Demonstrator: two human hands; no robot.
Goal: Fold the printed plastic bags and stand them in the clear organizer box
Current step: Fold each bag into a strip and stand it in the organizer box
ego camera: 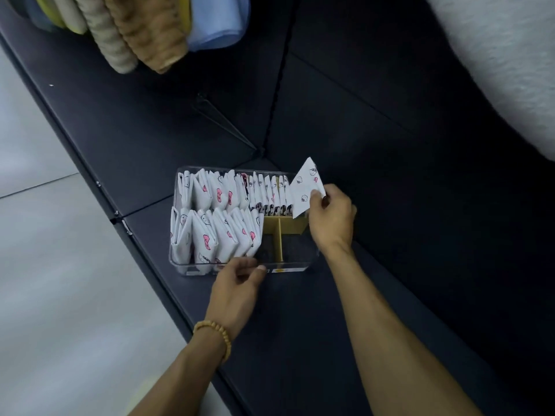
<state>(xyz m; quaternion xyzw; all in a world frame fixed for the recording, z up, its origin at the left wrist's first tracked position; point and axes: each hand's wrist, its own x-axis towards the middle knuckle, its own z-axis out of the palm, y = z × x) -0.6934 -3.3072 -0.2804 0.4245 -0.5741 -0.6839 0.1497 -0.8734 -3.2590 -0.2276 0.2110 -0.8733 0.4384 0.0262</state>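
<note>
Head view, right hand pinching triangular bag

Both arms bare, reaching forward from the bottom edge. Left hand: back of hand up, fingers loosely curled, thumb out to the right, fingertips at the near wall of the clear organizer box. Beaded bracelet on the left wrist. Right hand: further forward and higher, wrist slightly bent, thumb and fingers pinching the lower corner of a folded printed bag, which points up and away.
</note>
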